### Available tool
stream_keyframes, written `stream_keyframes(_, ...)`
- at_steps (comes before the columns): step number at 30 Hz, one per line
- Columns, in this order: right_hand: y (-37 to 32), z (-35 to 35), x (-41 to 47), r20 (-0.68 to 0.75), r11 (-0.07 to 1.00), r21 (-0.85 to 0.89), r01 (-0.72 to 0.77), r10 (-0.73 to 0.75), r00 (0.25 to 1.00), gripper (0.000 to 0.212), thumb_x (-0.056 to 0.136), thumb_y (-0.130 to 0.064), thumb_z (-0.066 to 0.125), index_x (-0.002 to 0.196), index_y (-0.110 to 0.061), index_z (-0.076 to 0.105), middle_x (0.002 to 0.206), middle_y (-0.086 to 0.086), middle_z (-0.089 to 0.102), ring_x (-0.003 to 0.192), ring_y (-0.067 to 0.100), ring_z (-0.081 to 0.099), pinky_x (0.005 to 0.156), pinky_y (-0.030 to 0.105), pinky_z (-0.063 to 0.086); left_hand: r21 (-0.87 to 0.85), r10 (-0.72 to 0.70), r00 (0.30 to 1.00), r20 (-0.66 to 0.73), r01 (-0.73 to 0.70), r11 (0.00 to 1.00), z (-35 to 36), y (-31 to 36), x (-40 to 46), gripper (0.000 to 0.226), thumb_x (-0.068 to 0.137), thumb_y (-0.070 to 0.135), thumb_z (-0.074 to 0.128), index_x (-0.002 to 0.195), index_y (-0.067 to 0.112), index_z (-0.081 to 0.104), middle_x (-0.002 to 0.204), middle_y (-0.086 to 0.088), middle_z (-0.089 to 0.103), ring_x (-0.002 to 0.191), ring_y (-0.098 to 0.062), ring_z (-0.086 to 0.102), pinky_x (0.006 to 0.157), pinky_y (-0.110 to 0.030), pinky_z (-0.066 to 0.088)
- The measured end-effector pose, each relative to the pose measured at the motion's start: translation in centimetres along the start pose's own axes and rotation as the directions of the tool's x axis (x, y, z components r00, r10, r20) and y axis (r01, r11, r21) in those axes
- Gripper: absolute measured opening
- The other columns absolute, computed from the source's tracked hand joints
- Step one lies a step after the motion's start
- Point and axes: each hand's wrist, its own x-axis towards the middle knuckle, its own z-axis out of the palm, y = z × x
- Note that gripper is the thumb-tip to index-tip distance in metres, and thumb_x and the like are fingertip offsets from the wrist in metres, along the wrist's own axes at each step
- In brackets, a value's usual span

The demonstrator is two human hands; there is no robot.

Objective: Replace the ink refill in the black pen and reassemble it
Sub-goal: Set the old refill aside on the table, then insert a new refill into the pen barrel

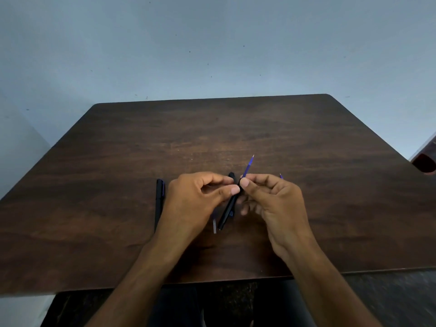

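My left hand (200,197) pinched the barrel (228,210); my right hand (271,199) gripped the refill (248,166), pointing toward the far edge, in line.

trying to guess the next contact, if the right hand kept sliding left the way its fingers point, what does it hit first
The left hand, most likely: the right hand pinches the blue refill at the mouth of the black pen barrel, and the left thumb tip sits just across it. Depth between them is unclear.

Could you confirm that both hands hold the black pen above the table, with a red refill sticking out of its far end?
Not quite: in the head view, the refill protruding from the black pen is blue, not red. The left hand and right hand do hold the pen above the table.
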Motion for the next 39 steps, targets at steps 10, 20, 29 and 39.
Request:
stream_keyframes(10, -0.1, -0.4, 0.1, 0.039, 0.995, 0.099, -0.022, 0.018, 0.999, 0.008, 0.09, -0.004, 0.071, 0.087, 0.003, 0.074, 0.076, 0.024, 0.075, 0.067, 0.032, 0.073, 0.062, 0.036, 0.061, 0.244, 0.159, 0.987, -0.039, -0.145, 0.959, 0.0, 0.9, -0.3, 0.02, 0.079, 0.022, 0.081, 0.098, 0.028, 0.078, 0.085, 0.021, 0.071, 0.087, 0.008, 0.066, 0.077, -0.007, 0.049)
stream_keyframes(20, -2.6, -2.1, 0.8, -0.066, 0.992, 0.095, 0.08, -0.074, 0.995, 0.022, 0.085, -0.007, 0.072, 0.092, 0.014, 0.069, 0.08, 0.026, 0.073, 0.061, 0.026, 0.071, 0.051, 0.03, 0.057, 0.192, 0.083, 0.996, -0.032, -0.076, 0.978, 0.4, 1.2, -0.4, 0.02, 0.084, 0.019, 0.075, 0.1, 0.031, 0.076, 0.09, 0.025, 0.069, 0.096, 0.015, 0.06, 0.08, 0.002, 0.041)
stream_keyframes(29, -6.3, -5.2, 2.7, -0.088, 0.988, 0.025, 0.154, -0.151, 0.985, 0.01, 0.091, -0.006, 0.069, 0.087, 0.002, 0.073, 0.078, 0.017, 0.077, 0.058, 0.022, 0.068, 0.05, 0.028, 0.054, 0.132, 0.048, 0.998, -0.036, -0.043, 0.99, 1.4, 1.5, -0.2, 0.02, 0.087, 0.021, 0.072, 0.096, 0.039, 0.07, 0.093, 0.023, 0.069, 0.094, 0.017, 0.058, 0.074, 0.004, 0.04)
stream_keyframes(39, -4.6, -8.5, 3.9, -0.22, 0.718, -0.684, -0.13, -0.032, 0.975, 0.019, 0.083, -0.013, 0.079, 0.064, -0.014, 0.077, 0.047, 0.003, 0.064, 0.034, 0.007, 0.052, 0.036, 0.022, 0.045, 0.107, 0.026, 0.999, 0.02, -0.027, 0.994, 3.9, 2.1, 0.4, 0.018, 0.086, 0.022, 0.075, 0.092, 0.039, 0.072, 0.081, 0.02, 0.07, 0.076, 0.008, 0.064, 0.06, -0.014, 0.049)
